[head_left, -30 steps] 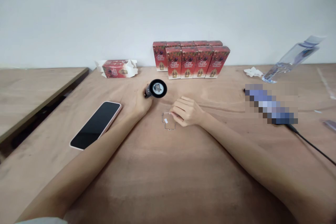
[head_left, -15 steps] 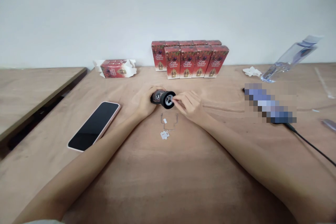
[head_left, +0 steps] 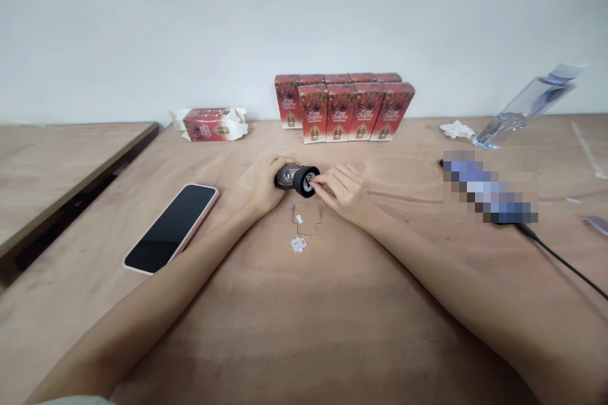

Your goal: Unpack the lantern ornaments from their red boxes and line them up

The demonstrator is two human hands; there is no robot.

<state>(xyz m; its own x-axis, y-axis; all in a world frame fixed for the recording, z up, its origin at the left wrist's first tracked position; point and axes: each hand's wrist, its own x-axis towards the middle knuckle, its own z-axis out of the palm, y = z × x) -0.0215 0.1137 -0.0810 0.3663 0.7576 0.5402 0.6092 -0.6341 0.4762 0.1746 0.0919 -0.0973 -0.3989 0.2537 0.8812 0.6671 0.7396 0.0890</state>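
My left hand (head_left: 268, 185) is closed round a small black lantern (head_left: 304, 181) with a clear body, which lies tilted on its side. Its round base faces me and shows a pale, hollow underside with small dark parts inside. At that base, the thumb and fingertips of my right hand (head_left: 342, 192) are pinched together; whatever they hold is too small to make out. Just below on the table lie a bent thin wire handle (head_left: 306, 235), a small white piece (head_left: 299, 219) and a white plastic cover (head_left: 299, 244).
Several red Christmas boxes (head_left: 358, 111) stand in rows by the wall. An opened red box (head_left: 209, 124) lies back left, and a phone (head_left: 171, 228) rests beside my left forearm. To the right are a tilted clear bottle (head_left: 525, 104), crumpled white paper (head_left: 456, 130) and a blurred-out device on a black cable (head_left: 565, 257).
The lantern has turned slightly and shifted a little to the right, so its base's opening is seen more from the side. My right fingertips stay at the opening.
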